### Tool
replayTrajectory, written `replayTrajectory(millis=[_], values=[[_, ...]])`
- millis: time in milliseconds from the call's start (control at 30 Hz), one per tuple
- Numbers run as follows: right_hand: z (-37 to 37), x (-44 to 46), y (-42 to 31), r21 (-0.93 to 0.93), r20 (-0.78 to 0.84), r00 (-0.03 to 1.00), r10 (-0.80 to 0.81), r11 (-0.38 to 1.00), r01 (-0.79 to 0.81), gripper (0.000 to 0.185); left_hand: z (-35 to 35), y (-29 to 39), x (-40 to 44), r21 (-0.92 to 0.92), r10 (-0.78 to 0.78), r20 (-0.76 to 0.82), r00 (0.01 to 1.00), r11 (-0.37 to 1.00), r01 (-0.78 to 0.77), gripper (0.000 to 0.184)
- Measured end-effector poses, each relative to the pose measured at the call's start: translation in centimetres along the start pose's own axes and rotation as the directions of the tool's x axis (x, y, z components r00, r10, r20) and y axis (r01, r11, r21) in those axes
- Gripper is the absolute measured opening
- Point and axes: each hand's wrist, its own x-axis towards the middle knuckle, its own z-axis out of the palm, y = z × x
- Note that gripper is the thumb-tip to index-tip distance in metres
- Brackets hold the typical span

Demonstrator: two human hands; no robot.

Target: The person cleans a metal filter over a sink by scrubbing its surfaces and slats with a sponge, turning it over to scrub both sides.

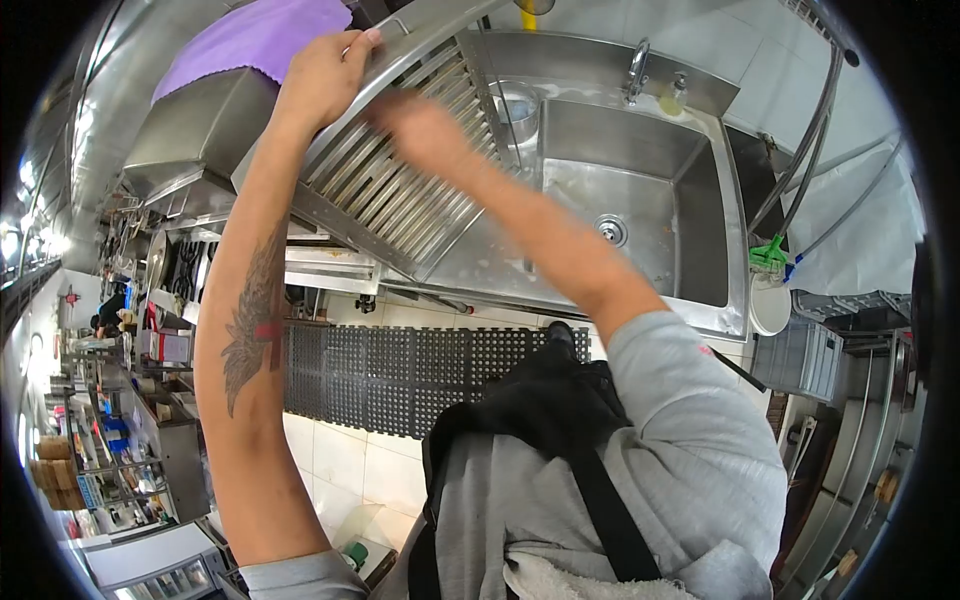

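Observation:
A stainless baffle filter (432, 185), a framed panel with parallel metal slats, stands tilted at the left end of the sink counter. My left hand (325, 78) is wrapped over the upper left edge of its frame, thumb on top. In front of the slats is my right hand (425, 135), smeared by motion. Its fingers cannot be made out, nor whether anything is in them. Part of the filter's upper area is hidden behind this hand.
Right of the filter lies a steel sink basin (690, 240) with a drain, faucet (637, 72) and soap bottle (675, 92). A metal bowl (517, 110) sits behind. Purple cloth (245, 45) covers a steel box at left. A black mat (370, 375) lies on the floor.

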Motion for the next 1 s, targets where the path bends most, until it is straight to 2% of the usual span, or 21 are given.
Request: replayTrajectory(millis=[33,100,167,200,267,300,400,467,500,567,600,667,700,733,800,833,867,933,967,1000], values=[[-1.9,0.0,2.8,-0.107,-0.073,0.996,0.055,0.992,-0.063,0.027,0.2,0.0,0.0,-0.007,-0.012,-0.006,1.0,1.0,0.012,0.053],[-4.3,1.0,8.3,-0.114,-0.02,0.962,0.272,0.955,-0.273,0.025,-0.2,1.5,-0.3,-0.021,-0.032,0.029,0.999,0.999,0.032,0.053],[-6.5,1.2,8.4,-0.18,-0.163,0.946,0.279,0.935,-0.307,0.028,0.4,2.5,0.0,-0.012,-0.037,-0.007,0.999,0.999,0.037,0.052],[-7.1,0.9,7.9,-0.176,-0.157,0.95,0.269,0.939,-0.295,0.028,0.6,2.6,0.0,-0.003,-0.046,-0.041,0.998,0.999,0.046,0.051],[-7.8,-0.1,6.2,0.035,-0.298,0.836,0.46,0.881,-0.472,0.033,0.6,2.5,0.3,0.009,-0.057,-0.051,0.997,0.998,0.058,0.05],[-7.5,-1.1,5.8,0.13,-0.216,0.81,0.546,0.838,-0.53,0.036,0.4,2.6,0.2,0.025,-0.054,-0.039,0.998,0.998,0.055,0.049],[-4.0,-3.0,4.9,0.12,-0.16,0.852,0.499,0.866,-0.485,0.032,0.2,2.5,-0.2,0.022,-0.064,-0.022,0.998,0.998,0.065,0.052],[-0.5,-3.6,2.8,-0.028,-0.107,0.982,0.154,0.987,-0.157,0.031,-0.1,2.5,-0.5,0.0,-0.076,-0.02,0.997,0.997,0.076,0.054],[0.0,-3.5,0.9,-0.03,-0.103,0.983,0.15,0.988,-0.154,0.031,-0.3,2.7,-0.6,-0.009,-0.095,0.0,0.995,0.995,0.095,0.052],[-0.1,-2.8,-2.2,0.124,-0.039,0.993,-0.112,0.985,0.116,0.03,-0.3,2.4,-0.3,-0.027,-0.123,0.0,0.992,0.992,0.123,0.049],[0.0,-3.0,-1.3,0.129,-0.024,0.992,-0.121,0.984,0.123,0.03,0.1,1.8,-0.2,-0.025,-0.094,-0.014,0.995,0.995,0.094,0.05],[-0.5,-2.5,2.1,0.018,-0.026,0.992,0.122,0.992,-0.122,0.031,0.7,0.7,0.1,-0.034,-0.096,-0.065,0.993,0.995,0.094,0.05],[-1.3,-1.9,2.8,-0.067,-0.027,0.985,0.17,0.983,-0.171,0.034,1.2,0.5,0.3,-0.045,-0.092,-0.079,0.993,0.995,0.089,0.049],[-1.3,-1.3,1.9,-0.059,-0.003,0.989,0.144,0.988,-0.144,0.034,1.3,0.8,0.2,-0.055,-0.086,-0.088,0.992,0.995,0.081,0.048],[-1.2,-1.4,-0.3,0.002,0.06,0.998,-0.007,1.0,0.007,0.036,1.4,0.0,0.2,-0.063,-0.123,-0.087,0.989,0.991,0.118,0.049],[0.2,-1.9,-1.1,-0.004,0.033,0.983,-0.181,0.983,0.181,0.026,1.6,-0.6,0.5,-0.063,-0.091,-0.103,0.991,0.994,0.085,0.049],[0.0,-1.9,-1.0,-0.001,0.041,0.982,-0.183,0.983,0.184,0.026,1.9,-1.1,0.8,-0.063,-0.053,-0.112,0.992,0.997,0.046,0.05],[-0.8,-1.4,0.7,-0.099,0.164,0.983,-0.088,0.99,0.105,0.026,1.7,-1.5,0.9,-0.057,-0.063,-0.092,0.994,0.997,0.058,0.05],[-1.1,-0.8,2.5,-0.159,0.15,0.988,0.042,0.987,-0.018,0.035,1.6,-1.7,1.0,-0.046,-0.075,-0.079,0.994,0.996,0.071,0.05],[-1.0,-0.4,3.8,-0.161,0.152,0.988,0.037,0.987,-0.012,0.035,1.6,-1.6,1.1,-0.049,-0.075,-0.085,0.994,0.996,0.071,0.05]])
